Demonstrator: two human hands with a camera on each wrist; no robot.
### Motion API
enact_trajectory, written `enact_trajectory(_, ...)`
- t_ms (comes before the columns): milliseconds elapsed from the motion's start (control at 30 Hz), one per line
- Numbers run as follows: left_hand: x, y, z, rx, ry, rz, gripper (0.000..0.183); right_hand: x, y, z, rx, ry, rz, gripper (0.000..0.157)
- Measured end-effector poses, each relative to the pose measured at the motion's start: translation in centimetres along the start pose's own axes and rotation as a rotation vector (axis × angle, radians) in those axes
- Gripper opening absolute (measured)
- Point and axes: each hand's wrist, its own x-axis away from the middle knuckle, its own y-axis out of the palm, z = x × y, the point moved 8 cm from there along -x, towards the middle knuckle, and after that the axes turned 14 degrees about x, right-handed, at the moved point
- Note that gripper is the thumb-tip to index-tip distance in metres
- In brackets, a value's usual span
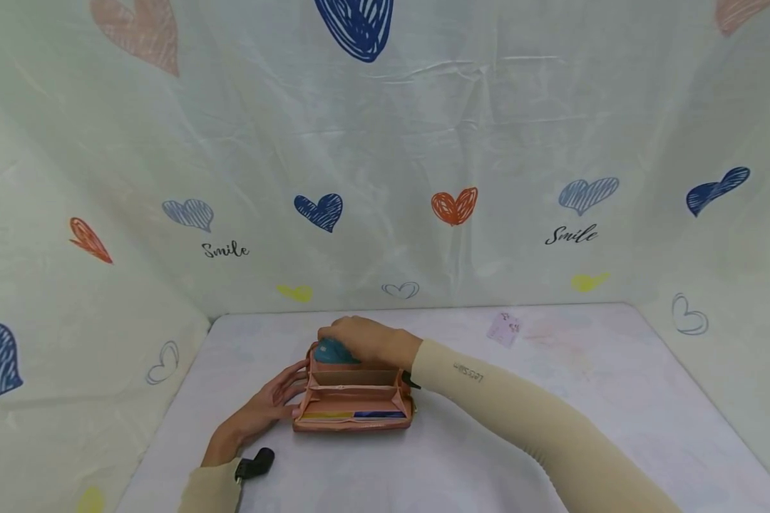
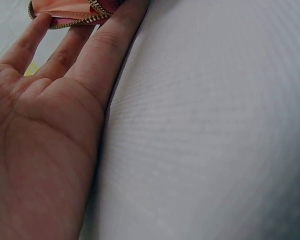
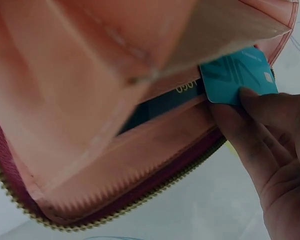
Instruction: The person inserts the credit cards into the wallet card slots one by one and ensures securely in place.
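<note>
A pink zip-around wallet (image 1: pixel 353 427) stands unzipped on the table, its compartments spread toward the head camera. Between thumb and fingers my right hand (image 1: pixel 372 340) pinches a teal bank card (image 3: pixel 235 75) at the wallet's back section. The right wrist view shows a dark card (image 3: pixel 152 111) with lettering in a slot beside it. Yellow (image 1: pixel 327 415) and blue (image 1: pixel 378 414) card edges show in the front pocket. Against the wallet's left side rests my left hand (image 1: pixel 266 402), its extended fingertips touching the zipped edge in the left wrist view.
A small pale purple printed piece (image 1: pixel 504 328) lies toward the back right of the white table (image 1: pixel 488 456). Behind and beside the table hangs a white sheet (image 1: pixel 513 128) printed with hearts.
</note>
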Motion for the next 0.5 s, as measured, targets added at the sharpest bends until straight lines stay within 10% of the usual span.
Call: enact_trajectory(500, 0.02, -0.02, -0.17, 0.013, 0.005, -0.01, 0.094, -0.74, 0.06, -0.96, 0.14, -0.011, -0.051, 0.05)
